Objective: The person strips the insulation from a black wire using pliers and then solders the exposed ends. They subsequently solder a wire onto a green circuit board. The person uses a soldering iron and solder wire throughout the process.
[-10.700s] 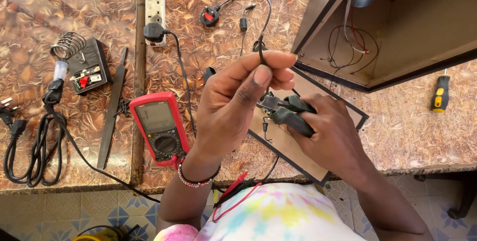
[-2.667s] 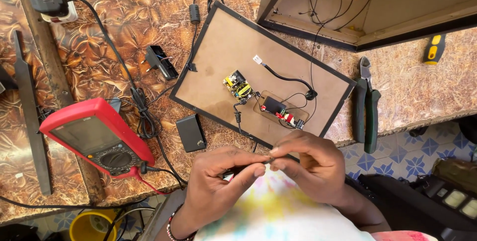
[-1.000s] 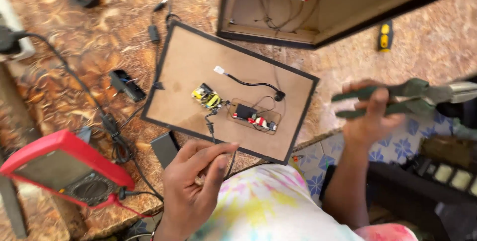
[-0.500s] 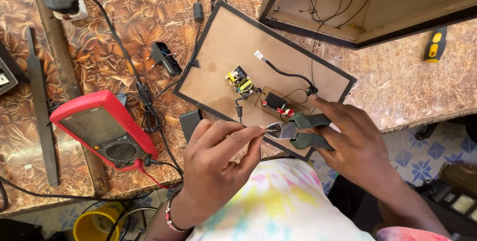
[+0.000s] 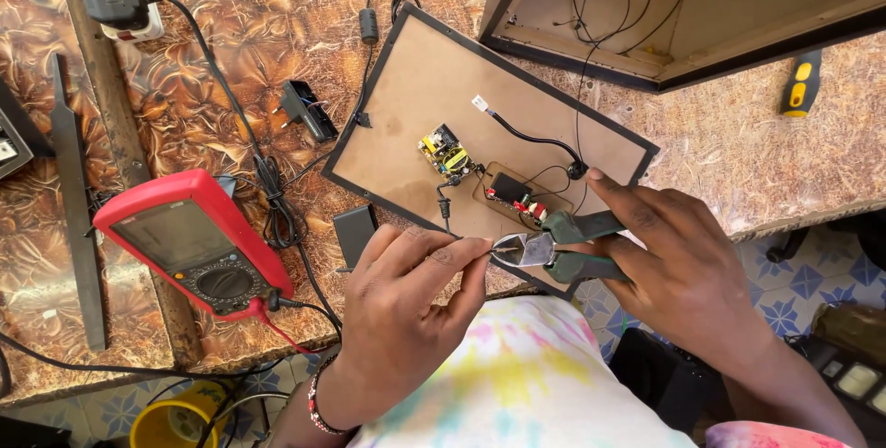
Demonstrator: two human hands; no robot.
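The thin black wire (image 5: 446,213) runs off the brown back panel (image 5: 415,97) to the panel's near edge, and its end is now pinched in the left hand (image 5: 406,310). The side cutters (image 5: 554,250), off the bench a second ago, have closed in; their tips meet the wire end, so the cut looks imminent. The right hand (image 5: 683,273) grips the green handles, forefinger stretched along them.

Single view from my head, looking steeply down.
Close above my left hand (image 5: 406,319) and right hand (image 5: 683,273), facing the patterned worktable (image 5: 203,88) beyond my lap.
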